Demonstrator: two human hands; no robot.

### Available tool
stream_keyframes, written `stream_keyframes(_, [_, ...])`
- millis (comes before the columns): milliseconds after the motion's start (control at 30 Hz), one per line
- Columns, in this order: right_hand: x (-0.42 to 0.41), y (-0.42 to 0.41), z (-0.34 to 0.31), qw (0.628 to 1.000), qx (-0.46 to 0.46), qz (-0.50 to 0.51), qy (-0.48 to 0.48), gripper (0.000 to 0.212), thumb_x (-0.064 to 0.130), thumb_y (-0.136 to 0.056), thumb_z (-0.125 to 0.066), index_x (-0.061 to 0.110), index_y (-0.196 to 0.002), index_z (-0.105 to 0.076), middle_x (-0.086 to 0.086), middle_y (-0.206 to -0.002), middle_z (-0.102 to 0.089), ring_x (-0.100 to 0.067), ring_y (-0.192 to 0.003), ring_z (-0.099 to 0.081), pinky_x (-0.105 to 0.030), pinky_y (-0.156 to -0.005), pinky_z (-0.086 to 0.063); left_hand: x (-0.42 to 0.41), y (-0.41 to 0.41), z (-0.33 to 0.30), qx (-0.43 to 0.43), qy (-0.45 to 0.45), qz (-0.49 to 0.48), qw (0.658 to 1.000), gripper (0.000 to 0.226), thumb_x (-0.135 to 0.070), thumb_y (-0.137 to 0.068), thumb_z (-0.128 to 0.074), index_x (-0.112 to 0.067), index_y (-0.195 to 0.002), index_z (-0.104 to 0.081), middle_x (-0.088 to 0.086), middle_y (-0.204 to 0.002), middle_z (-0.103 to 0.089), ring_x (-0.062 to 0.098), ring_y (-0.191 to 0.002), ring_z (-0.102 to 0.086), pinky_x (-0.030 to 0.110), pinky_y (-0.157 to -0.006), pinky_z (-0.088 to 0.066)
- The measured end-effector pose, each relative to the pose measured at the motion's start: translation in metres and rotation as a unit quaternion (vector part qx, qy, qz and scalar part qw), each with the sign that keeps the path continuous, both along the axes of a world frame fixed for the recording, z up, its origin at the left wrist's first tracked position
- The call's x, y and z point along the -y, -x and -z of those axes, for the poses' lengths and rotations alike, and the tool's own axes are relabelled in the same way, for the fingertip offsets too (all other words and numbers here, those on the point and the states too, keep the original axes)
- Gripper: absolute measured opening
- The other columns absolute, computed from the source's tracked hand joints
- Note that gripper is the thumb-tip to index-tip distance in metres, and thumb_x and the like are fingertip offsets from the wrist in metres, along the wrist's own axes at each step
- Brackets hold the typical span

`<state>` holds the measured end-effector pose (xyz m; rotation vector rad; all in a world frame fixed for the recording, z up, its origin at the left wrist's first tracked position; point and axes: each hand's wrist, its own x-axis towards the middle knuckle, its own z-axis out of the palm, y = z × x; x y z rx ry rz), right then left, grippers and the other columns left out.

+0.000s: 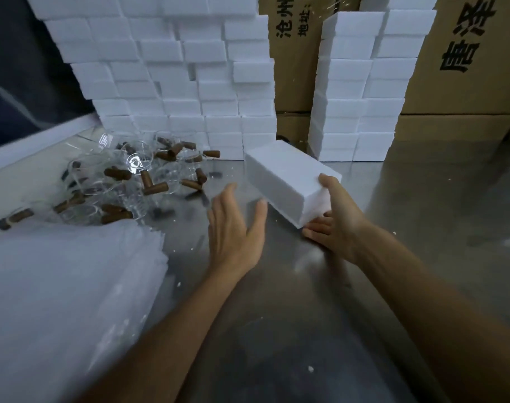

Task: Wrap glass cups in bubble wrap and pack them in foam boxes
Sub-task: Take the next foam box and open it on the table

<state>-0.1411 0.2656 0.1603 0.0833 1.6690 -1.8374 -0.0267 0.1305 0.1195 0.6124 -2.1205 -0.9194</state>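
Foam box (pixel 285 181) is sitting tilted, near end lifted off the steel surface (pixel 306 315), seam between its two halves showing on the end face. Right hand (pixel 335 219) is gripping that near end, thumb on top, fingers (pixel 316 229) curling underneath. Left hand (pixel 233 228) is hovering just beside the box's left side, fingers spread and straight, holding nothing; whether the thumb tip is touching the foam, cannot tell. Cups (pixel 137 173), clear glass with brown handles, are lying loose in a heap to the left, well apart from the box; bubble wrap (pixel 67 286) is piled in front of them. Stacks of boxes (pixel 172 82) are lining the back, cartons (pixel 466 68) behind. Step in hand, by my reading: fetching a box, no cup wrapped yet. Next move is likely calling for the left hand to steady the box so the halves can be parted.
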Motion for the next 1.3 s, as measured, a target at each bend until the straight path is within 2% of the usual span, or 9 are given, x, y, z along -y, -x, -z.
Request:
stream_keyframes(100, [-0.019, -0.015, 0.004, 0.992, -0.089, -0.056, -0.067, 0.084, 0.074, -0.08, -0.058, 0.005, -0.127, -0.056, -0.014, -0.1, -0.071, -0.024, -0.086, -0.072, -0.028, -0.062, -0.056, 0.004, -0.008, -0.007, -0.124, -0.144, -0.051, 0.98, 0.062, -0.055, -0.088, -0.041, -0.02, -0.138, -0.035, 0.005, -0.138, -0.044, 0.02, -0.121, -0.045, 0.031, -0.092, -0.035])
stream_keyframes(267, [-0.026, -0.038, 0.009, 0.958, -0.236, -0.056, -0.155, 0.091, 0.083, -0.059, -0.047, 0.004, -0.096, -0.072, -0.014, -0.078, -0.076, -0.023, -0.06, -0.071, -0.03, -0.054, -0.055, 0.004, -0.02, -0.008, -0.135, -0.213, -0.068, 0.965, 0.025, -0.044, -0.1, -0.045, -0.021, -0.108, -0.038, -0.006, -0.091, -0.053, 0.008, -0.077, -0.052, 0.028, -0.058, -0.034])
stream_keyframes(467, [-0.034, -0.05, 0.02, 0.929, -0.344, 0.065, -0.122, 0.065, 0.07, -0.083, -0.056, 0.006, -0.073, -0.056, -0.004, -0.072, -0.062, -0.031, -0.071, -0.063, -0.054, -0.079, -0.056, 0.0, -0.028, -0.007, -0.173, -0.211, -0.079, 0.959, 0.028, -0.04, -0.099, -0.046, -0.021, -0.079, -0.044, -0.006, -0.073, -0.051, -0.007, -0.057, -0.047, 0.012, -0.053, -0.037])
stream_keyframes(600, [-0.034, -0.057, 0.018, 0.915, -0.374, 0.125, -0.078, 0.047, 0.059, -0.092, -0.057, 0.016, -0.074, -0.059, 0.008, -0.072, -0.062, -0.011, -0.071, -0.059, -0.039, -0.069, -0.052, 0.003, -0.035, -0.007, -0.224, -0.302, -0.063, 0.924, 0.049, -0.052, -0.091, -0.045, -0.005, -0.086, -0.057, 0.005, -0.084, -0.062, 0.014, -0.076, -0.058, 0.036, -0.071, -0.045])
stream_keyframes(700, [-0.036, -0.057, 0.016, 0.903, -0.408, 0.112, -0.076, 0.05, 0.06, -0.099, -0.042, 0.019, -0.077, -0.061, 0.009, -0.075, -0.06, -0.012, -0.074, -0.055, -0.033, -0.069, -0.043, 0.002, -0.038, -0.012, -0.252, -0.364, -0.02, 0.896, 0.045, -0.049, -0.095, -0.048, -0.01, -0.081, -0.066, 0.007, -0.079, -0.07, 0.018, -0.066, -0.064, 0.027, -0.058, -0.048])
stream_keyframes(833, [-0.042, -0.047, 0.013, 0.942, -0.326, 0.02, -0.077, 0.041, 0.064, -0.097, -0.042, 0.033, -0.085, -0.067, 0.009, -0.096, -0.068, -0.014, -0.09, -0.065, -0.031, -0.076, -0.048, 0.007, -0.047, -0.019, -0.216, -0.412, 0.053, 0.884, 0.035, -0.046, -0.091, -0.052, -0.02, -0.086, -0.075, -0.006, -0.087, -0.076, 0.018, -0.063, -0.06, 0.03, -0.058, -0.043])
stream_keyframes(967, [-0.042, -0.044, 0.016, 0.944, -0.32, -0.011, -0.084, 0.019, 0.048, -0.098, -0.051, 0.04, -0.094, -0.068, 0.024, -0.094, -0.064, -0.002, -0.09, -0.061, -0.023, -0.074, -0.044, 0.009, -0.053, -0.023, -0.142, -0.456, 0.085, 0.875, 0.029, -0.038, -0.089, -0.057, -0.016, -0.095, -0.075, 0.012, -0.092, -0.073, 0.034, -0.076, -0.063, 0.038, -0.064, -0.046])
stream_keyframes(1100, [-0.039, -0.049, 0.023, 0.915, -0.376, -0.014, -0.148, 0.029, 0.04, -0.096, -0.055, 0.039, -0.124, -0.063, 0.012, -0.101, -0.068, -0.008, -0.09, -0.064, -0.03, -0.076, -0.049, 0.011, -0.05, -0.022, -0.084, -0.381, 0.023, 0.921, 0.03, -0.031, -0.092, -0.061, -0.003, -0.088, -0.069, 0.014, -0.082, -0.069, 0.028, -0.077, -0.062, 0.035, -0.069, -0.046])
stream_keyframes(1300, [-0.037, -0.052, 0.022, 0.892, -0.386, -0.012, -0.236, 0.028, 0.04, -0.089, -0.059, 0.016, -0.086, -0.072, 0.006, -0.068, -0.063, -0.019, -0.064, -0.058, -0.031, -0.062, -0.043, 0.013, -0.051, -0.017, 0.018, -0.254, -0.042, 0.966, 0.016, -0.028, -0.086, -0.067, -0.013, -0.081, -0.068, -0.007, -0.068, -0.062, 0.008, -0.061, -0.055, 0.021, -0.052, -0.038])
